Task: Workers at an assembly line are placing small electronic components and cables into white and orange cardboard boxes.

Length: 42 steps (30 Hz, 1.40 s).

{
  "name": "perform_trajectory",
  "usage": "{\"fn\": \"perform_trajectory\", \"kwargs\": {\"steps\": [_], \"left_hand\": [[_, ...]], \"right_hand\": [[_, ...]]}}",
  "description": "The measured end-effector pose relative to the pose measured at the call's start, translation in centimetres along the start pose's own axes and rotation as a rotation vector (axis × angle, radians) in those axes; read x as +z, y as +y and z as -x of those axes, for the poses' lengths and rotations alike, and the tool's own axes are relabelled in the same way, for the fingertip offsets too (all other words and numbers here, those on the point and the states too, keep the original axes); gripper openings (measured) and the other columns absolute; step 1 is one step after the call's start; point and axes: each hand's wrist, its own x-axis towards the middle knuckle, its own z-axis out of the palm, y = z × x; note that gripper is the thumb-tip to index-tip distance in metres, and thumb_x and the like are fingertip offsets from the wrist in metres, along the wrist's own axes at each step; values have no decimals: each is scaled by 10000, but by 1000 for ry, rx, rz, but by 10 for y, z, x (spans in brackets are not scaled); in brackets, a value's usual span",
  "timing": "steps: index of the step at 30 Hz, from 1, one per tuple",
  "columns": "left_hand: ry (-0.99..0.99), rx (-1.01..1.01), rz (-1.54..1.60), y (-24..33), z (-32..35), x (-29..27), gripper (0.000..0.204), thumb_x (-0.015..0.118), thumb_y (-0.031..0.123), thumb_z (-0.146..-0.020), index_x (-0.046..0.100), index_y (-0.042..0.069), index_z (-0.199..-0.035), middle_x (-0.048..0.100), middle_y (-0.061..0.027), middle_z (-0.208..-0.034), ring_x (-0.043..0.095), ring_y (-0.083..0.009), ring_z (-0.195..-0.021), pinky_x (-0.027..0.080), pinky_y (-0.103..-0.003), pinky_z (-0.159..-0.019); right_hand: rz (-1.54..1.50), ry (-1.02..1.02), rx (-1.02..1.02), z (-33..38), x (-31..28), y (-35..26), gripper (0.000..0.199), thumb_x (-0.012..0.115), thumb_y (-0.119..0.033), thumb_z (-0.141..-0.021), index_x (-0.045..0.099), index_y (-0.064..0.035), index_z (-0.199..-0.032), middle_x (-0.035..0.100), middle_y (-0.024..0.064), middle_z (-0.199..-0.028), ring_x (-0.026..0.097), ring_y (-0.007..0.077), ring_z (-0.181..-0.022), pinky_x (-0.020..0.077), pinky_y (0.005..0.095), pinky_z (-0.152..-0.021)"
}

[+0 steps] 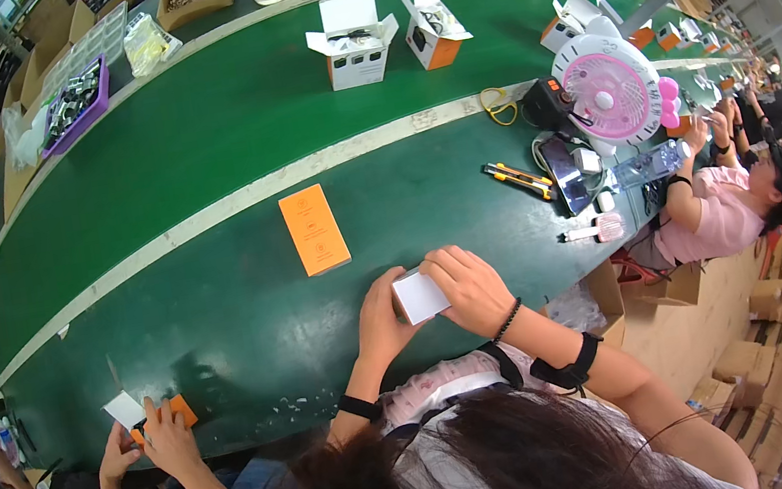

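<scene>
My left hand (384, 318) and my right hand (467, 290) close around a small white box (422, 297), one on each side, just above the near edge of the green table. Its white face points up; its other sides are mostly hidden by my fingers. Farther off and a little left, an orange box (315, 229) lies on the table, apart from my hands.
A co-worker's hands (170, 441) hold an orange and white box at lower left. To the right are a yellow utility knife (518, 180), phone (564, 175), brush (601, 229), water bottle (647, 167) and pink fan (607, 95). Opened white boxes (357, 65) stand on the far green belt (221, 118).
</scene>
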Motion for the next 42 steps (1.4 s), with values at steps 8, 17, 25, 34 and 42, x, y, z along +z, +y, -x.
{"fn": "perform_trajectory", "kwargs": {"steps": [8, 17, 25, 34, 42], "left_hand": [[25, -43, 44, -3, 1, 2, 764, 815, 134, -539, 437, 74, -1199, 585, -128, -1089, 570, -304, -996, 476, -368, -826], [-70, -34, 258, 0, 4, -5, 719, 745, 171, -674, 379, 19, -1274, 497, -171, -1194, 483, -281, -1120, 395, -351, -928], [-103, -484, 781, 5, 7, 13, 758, 656, 165, -802, 184, -9, -1369, 358, -132, -1249, 435, -178, -1093, 401, -293, -894], [-162, -442, 769, 8, 4, 9, 779, 647, 136, -803, 146, 30, -1390, 293, -139, -1321, 394, -195, -1154, 377, -306, -936], [-133, -425, 727, 0, 9, 12, 629, 602, 83, -837, 248, 76, -1357, 308, -80, -1371, 397, -159, -1162, 354, -290, -953]], "right_hand": [[8, 9, -9, -2, 1, 0, 473, 697, -72, -551, 530, -58, -993, 530, 76, -1029, 508, 249, -978, 418, 341, -839], [-151, -33, 137, 6, 1, 8, 591, 786, -149, -474, 535, -55, -1000, 533, 99, -994, 495, 294, -962, 397, 392, -865], [-732, -193, 437, 21, 37, 41, 261, 495, -212, -863, 605, -66, -1050, 581, 114, -1049, 487, 245, -1003, 386, 357, -883], [-1026, -224, 705, 17, 48, 40, 226, 493, -178, -860, 612, -38, -992, 610, 83, -934, 560, 186, -869, 458, 316, -758], [-45, 92, -86, 7, 14, 16, 138, 644, -122, -703, 604, -99, -833, 537, 34, -850, 502, 214, -785, 392, 326, -662]]}}
